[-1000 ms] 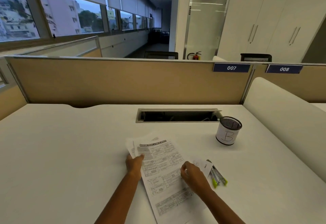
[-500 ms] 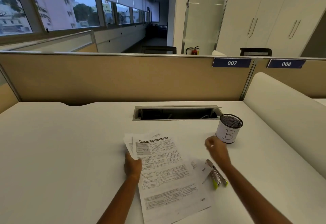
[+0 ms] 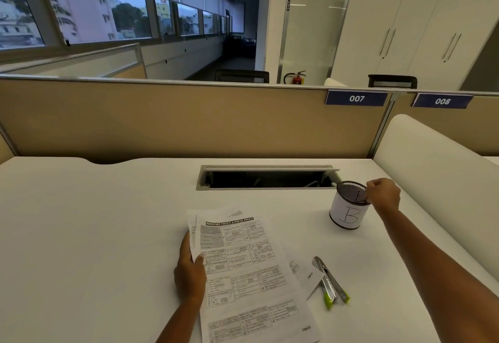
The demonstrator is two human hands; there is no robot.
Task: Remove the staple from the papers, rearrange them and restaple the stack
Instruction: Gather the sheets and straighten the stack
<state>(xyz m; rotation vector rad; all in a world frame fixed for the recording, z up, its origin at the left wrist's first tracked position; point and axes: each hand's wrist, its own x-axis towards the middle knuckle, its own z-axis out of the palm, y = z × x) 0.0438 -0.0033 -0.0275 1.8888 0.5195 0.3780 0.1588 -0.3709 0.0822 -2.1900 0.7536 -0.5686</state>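
White bench (image 3: 94, 234); black-printed white papers (image 3: 243, 261); black mesh cup (image 3: 348, 207) with white "B" label; chrome stapler (image 3: 330, 283), lime tips.

Your white desk (image 3: 81, 234) held: printed papers (image 3: 251, 275), mesh cup (image 3: 348, 207) marked B, possibly a stapler (image 3: 330, 283).

Papers (image 3: 243, 270): bottom edge cut off by frame; lower sheets mostly covered.
Right hand (image 3: 383, 194): fingertip contents too small to tell.
Stapler (image 3: 330, 282): front partly under a sheet.
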